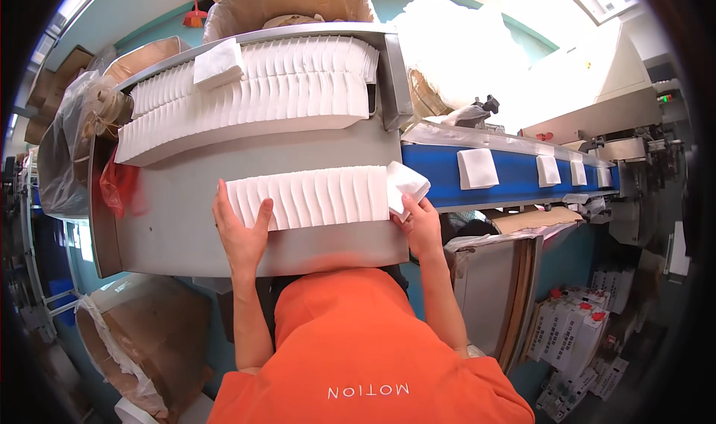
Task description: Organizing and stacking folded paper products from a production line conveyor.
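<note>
Head view: a row of white folded napkins (309, 197) stands on edge on the grey worktop (179, 223), near its front. The left hand (240, 230) lies flat and unclenched against the row's left end; the right hand (421, 223) pinches a small napkin bundle (406, 185) at the right end. Light, soft and easily toppled, the row likely handles best squeezed from both ends. Both forearms reach forward. Single napkins (477, 168) ride the blue belt (440, 174).
</note>
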